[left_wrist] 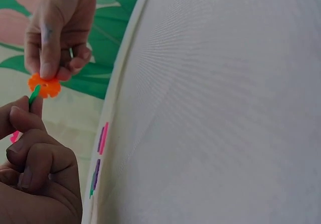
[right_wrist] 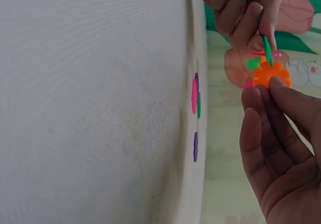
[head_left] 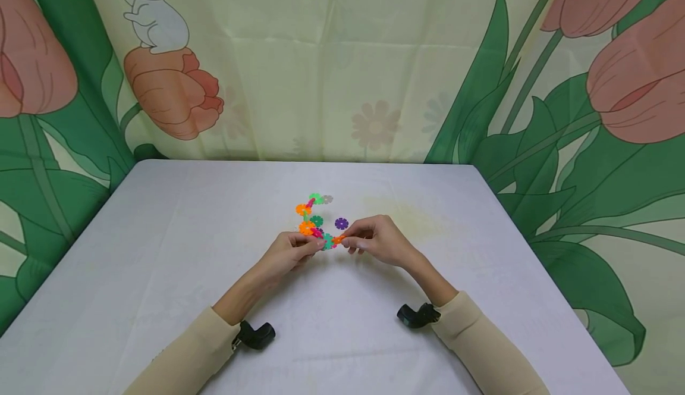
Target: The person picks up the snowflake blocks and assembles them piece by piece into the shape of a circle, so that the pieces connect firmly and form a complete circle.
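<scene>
Between thumb and fingers, my left hand (head_left: 283,254) pinches a green flower-shaped plastic disc (head_left: 328,241), part of a colourful chain of such interlocking discs. An orange disc (right_wrist: 265,78) is pinched by its edge in my right hand (head_left: 381,241). In the right wrist view the notched rim of the orange disc meets the green disc's edge, the two set crosswise. Other chain pieces, orange (head_left: 303,209), pink and bright green (head_left: 316,198), curve away behind the left hand's fingertips, which partly hide them.
A loose purple disc (head_left: 341,223) lies on the white-covered table (head_left: 342,312) just beyond my right fingers. More discs, a dark green one (head_left: 317,220) and a grey one (head_left: 327,199), are near the chain. A printed tulip curtain (head_left: 299,85) hangs behind the table's far edge.
</scene>
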### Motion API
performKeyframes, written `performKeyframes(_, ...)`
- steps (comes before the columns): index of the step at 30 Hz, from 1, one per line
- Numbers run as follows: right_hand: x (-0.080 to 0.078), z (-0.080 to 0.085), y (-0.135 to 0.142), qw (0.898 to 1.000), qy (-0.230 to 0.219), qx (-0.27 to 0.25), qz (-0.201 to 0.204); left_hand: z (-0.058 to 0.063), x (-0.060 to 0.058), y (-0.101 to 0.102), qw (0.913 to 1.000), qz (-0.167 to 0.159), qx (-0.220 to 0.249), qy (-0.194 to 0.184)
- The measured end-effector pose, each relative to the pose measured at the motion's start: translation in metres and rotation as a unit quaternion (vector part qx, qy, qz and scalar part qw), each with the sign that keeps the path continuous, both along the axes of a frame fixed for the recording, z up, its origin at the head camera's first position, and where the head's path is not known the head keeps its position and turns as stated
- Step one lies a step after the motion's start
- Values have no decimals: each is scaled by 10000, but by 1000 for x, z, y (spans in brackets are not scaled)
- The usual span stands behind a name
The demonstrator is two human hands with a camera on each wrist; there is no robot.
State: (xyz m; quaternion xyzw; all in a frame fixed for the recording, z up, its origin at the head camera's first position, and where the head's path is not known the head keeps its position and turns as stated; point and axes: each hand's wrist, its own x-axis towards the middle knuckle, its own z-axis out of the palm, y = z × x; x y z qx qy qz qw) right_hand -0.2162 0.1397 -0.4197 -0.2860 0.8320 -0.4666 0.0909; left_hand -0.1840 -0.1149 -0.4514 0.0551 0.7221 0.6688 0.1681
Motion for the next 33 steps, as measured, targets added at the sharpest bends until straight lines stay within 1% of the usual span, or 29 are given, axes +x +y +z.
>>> performKeyframes(7,1,1,-1,9999,15,142,34,0,0,1,10000,-17,9,-2)
performKeyframes(13,1,0,-1,9999,71,153,29,2,1,2,9999,73,-96,-45)
performKeyframes(17,2,-2,-2,9999,68,143,14,0,1,2,9999,111,-106,-76)
performKeyframes(22,3,-3,-4,9998,94,187,-63,-1,1,2,10000,86,-44,-2)
performKeyframes(28,6,-2,-7,9991,305,256,-133,0,1,1,9997,223,-53,-33)
performKeyframes(31,8,-3,-10,9978,554,295,-203,1,1,1,9995,311,-76,-80)
performKeyframes(33,9,-4,-11,9960,801,295,-265,2,1,2,9994,336,-94,-70)
